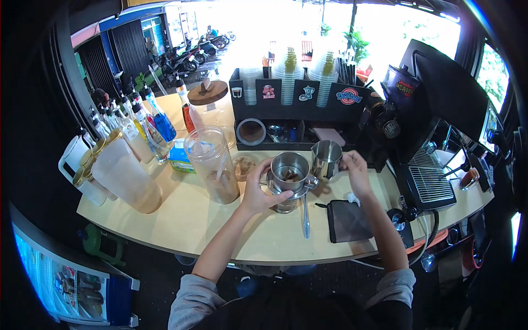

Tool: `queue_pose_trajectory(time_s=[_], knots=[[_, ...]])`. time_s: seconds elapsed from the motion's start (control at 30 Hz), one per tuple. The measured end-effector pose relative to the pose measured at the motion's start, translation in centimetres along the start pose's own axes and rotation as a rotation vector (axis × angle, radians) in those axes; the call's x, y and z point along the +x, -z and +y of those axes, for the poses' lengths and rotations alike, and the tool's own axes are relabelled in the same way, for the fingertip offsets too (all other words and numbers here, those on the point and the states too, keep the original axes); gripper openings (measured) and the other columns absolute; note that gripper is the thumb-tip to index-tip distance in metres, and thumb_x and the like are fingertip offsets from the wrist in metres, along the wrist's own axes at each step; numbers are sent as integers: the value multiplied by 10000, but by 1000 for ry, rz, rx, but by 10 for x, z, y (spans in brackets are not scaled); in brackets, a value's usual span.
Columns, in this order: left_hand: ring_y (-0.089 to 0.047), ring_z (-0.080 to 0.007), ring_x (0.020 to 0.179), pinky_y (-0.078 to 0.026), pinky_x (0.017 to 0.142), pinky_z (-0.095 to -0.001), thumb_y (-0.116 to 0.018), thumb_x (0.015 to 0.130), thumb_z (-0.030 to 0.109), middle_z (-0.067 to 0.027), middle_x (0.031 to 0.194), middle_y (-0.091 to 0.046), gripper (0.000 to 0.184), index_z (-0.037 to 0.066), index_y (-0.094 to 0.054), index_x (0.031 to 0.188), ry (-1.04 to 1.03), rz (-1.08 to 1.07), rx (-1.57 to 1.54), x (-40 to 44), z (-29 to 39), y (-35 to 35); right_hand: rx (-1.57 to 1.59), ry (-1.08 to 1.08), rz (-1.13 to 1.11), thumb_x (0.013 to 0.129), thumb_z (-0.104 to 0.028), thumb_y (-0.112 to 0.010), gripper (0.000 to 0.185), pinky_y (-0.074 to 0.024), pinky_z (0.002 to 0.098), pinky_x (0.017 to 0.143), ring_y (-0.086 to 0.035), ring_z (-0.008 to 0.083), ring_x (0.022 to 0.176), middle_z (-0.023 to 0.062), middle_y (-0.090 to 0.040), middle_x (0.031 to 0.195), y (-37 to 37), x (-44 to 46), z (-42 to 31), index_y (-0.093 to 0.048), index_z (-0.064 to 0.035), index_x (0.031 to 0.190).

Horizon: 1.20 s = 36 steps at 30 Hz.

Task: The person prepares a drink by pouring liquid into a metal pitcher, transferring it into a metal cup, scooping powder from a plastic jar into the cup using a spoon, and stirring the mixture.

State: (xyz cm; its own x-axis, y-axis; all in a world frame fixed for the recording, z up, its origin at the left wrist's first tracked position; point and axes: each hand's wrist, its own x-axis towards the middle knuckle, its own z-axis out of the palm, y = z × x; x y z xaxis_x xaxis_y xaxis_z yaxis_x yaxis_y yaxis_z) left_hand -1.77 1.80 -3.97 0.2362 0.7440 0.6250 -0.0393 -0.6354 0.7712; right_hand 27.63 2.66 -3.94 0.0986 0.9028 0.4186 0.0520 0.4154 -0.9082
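Black stickered organizer (300, 91) at counter (181, 242) back, stacked clear plastic cups (290, 71) in it. Espresso machine (429, 181) on the right; blue-liquid bottle (163, 122) left of round wooden lid (208, 93). Parked motorbikes (181, 63) outside.

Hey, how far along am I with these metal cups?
Partway, it seems. Done: the steel cup already has something brown inside. In hand: your left hand holds that cup, your right hand the metal pitcher. Left, perhaps: pouring, as no stream shows between them; I can't tell what the pitcher holds. The spoon lies on the counter.
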Motion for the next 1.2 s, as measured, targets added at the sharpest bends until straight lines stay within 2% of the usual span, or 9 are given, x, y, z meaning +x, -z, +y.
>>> queue_pose_trajectory(time_s=[0.1, 0.13, 0.43, 0.67, 0.97, 1.2], knots=[[-572, -231, 1067, -425, 981, -368, -846, 582, 305, -141, 1116, -587, 789, -33, -495, 1203, 20, -11, 0, -2, -2, 0, 21, 37, -6, 973, -172, -512, 194, -380, 220, 674, -468, 53, 711, -30, -489, 709, -9, 9, -50, -509, -52, 820], [-571, -231, 1070, -424, 983, -369, -845, 585, 307, -141, 1120, -585, 791, -32, -492, 1206, 36, -15, -2, -2, -4, 0, 57, 16, -37, 966, -142, -510, 132, -367, 219, 665, -432, 52, 693, -22, -496, 748, -7, 14, -56, -510, -55, 866], [-566, -238, 1097, -417, 1001, -379, -846, 586, 294, -148, 1141, -580, 795, -29, -483, 1216, 10, -16, -15, -1, -5, 0, 67, 92, -198, 933, -162, -576, 162, -376, 194, 615, -443, 23, 667, -41, -488, 712, -28, 31, -121, -496, -68, 828], [-569, -238, 1099, -420, 996, -380, -846, 587, 283, -147, 1146, -584, 791, -28, -486, 1218, 10, -6, -24, -1, -1, -1, 48, 118, -278, 904, -107, -616, 162, -428, 188, 569, -473, 12, 622, -35, -499, 711, -46, 33, -149, -478, -56, 837], [-578, -235, 1085, -431, 977, -381, -843, 583, 278, -144, 1138, -593, 785, -16, -498, 1223, 17, -26, -22, -1, -1, 0, 26, 79, -343, 897, -81, -623, 226, -423, 182, 545, -468, 23, 602, -52, -424, 672, -58, 40, -154, -418, -72, 801], [-584, -223, 1070, -428, 982, -373, -841, 578, 285, -131, 1134, -600, 774, -2, -511, 1217, -18, -27, 12, 2, 4, 0, -27, 90, -358, 885, -76, -636, 241, -410, 169, 552, -469, -2, 625, -54, -440, 693, -62, 43, -156, -412, -68, 795]])
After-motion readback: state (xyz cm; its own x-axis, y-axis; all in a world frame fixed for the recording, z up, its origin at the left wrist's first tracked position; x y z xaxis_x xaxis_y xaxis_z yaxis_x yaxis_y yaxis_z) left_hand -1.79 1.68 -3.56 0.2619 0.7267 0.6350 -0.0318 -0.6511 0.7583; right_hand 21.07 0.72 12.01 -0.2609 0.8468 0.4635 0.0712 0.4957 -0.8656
